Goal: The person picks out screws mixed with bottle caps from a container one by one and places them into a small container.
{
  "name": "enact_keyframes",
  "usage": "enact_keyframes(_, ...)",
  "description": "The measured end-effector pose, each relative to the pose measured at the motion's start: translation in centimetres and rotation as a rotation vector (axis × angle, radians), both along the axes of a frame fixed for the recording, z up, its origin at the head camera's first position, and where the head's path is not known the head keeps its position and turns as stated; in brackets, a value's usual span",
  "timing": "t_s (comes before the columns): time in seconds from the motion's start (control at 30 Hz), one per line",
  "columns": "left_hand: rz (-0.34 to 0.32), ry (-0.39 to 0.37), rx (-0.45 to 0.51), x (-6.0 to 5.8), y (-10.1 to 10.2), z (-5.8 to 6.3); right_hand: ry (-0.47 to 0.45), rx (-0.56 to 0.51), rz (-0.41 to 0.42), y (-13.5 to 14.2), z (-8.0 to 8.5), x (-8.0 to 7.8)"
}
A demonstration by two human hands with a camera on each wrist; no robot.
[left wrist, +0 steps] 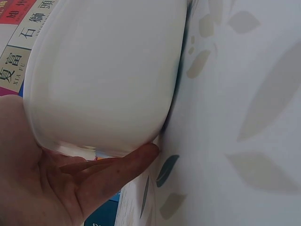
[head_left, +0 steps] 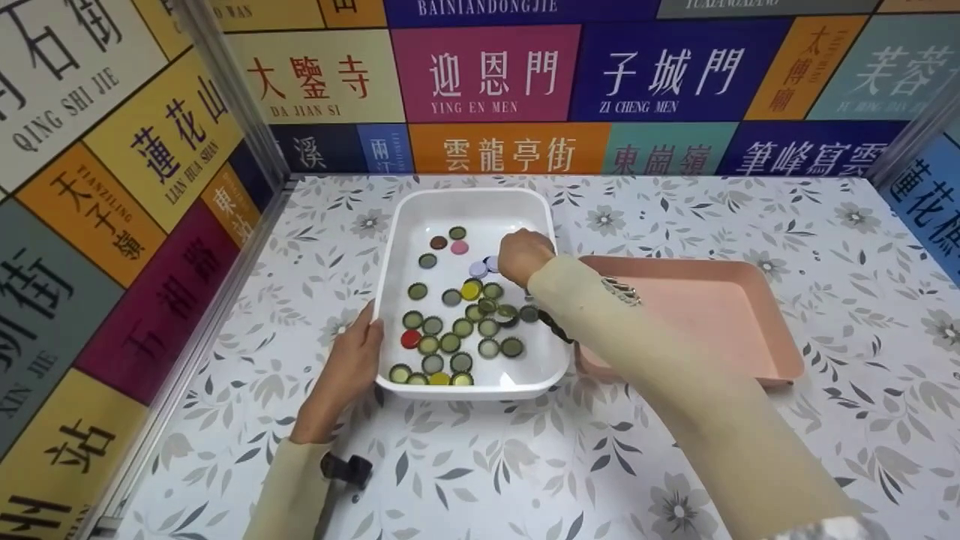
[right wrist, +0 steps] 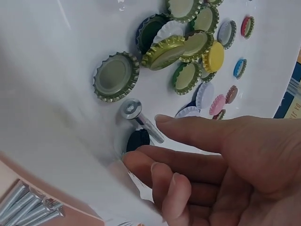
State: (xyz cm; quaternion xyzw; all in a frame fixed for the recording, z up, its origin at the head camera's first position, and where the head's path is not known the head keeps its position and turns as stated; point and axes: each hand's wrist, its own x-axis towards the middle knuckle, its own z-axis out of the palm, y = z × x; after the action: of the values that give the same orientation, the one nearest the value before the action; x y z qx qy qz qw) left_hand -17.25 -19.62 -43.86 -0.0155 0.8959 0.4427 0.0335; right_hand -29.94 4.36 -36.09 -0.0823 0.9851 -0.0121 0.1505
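My left hand (head_left: 352,352) holds the left side of a white tray (head_left: 469,196). In the left wrist view, its fingers (left wrist: 124,169) lie along the outside wall. My right hand (head_left: 525,255) is inside the tray near its right wall. In the right wrist view, a silver bolt (right wrist: 132,109) with a round head lies by the thumb tip and forefinger, with a visible gap between them. Several bottle caps (head_left: 463,328) are scattered over the tray floor, mostly undersides up. Yellow, red, pink and pale lilac ones stand out. A dark cap (right wrist: 137,140) sits beside the bolt.
A pink tray (head_left: 720,322) stands right of the white one, partly under my right forearm. Several bolts (head_left: 621,290) lie in it. The table (head_left: 480,465) has a leaf-patterned cover. Printed panels (head_left: 491,75) rise behind and at the left.
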Motion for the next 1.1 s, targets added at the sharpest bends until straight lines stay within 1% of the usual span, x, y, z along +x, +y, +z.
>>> enact_keyframes(0.1, -0.003, 0.010, 0.007, 0.0, 0.0, 0.0, -0.003, 0.003, -0.015, 0.0, -0.1, -0.2)
enact_keyframes(0.17, -0.006, 0.003, 0.005, 0.0, 0.0, 0.1, 0.008, 0.003, -0.020, 0.1, -0.1, -0.2)
enact_keyframes(0.3, -0.005, 0.004, -0.002, -0.1, 0.0, 0.2, 0.016, 0.005, -0.005, 0.1, -0.1, -0.2)
enact_keyframes(0.43, 0.001, -0.005, -0.002, -0.1, 0.0, 0.3, 0.004, 0.025, 0.030, 0.0, -0.1, 0.0)
enact_keyframes(0.6, 0.003, -0.021, 0.004, -0.1, -0.1, 0.1, -0.023, 0.050, 0.051, -0.1, -0.2, 0.4)
enact_keyframes(0.83, 0.002, -0.017, 0.003, 0.0, -0.1, 0.1, -0.045, 0.106, 0.117, -0.4, -0.4, 0.4)
enact_keyframes(1.1, 0.009, -0.005, -0.016, -0.1, 0.1, 0.1, -0.053, 0.047, 0.061, -0.7, -1.1, 0.3)
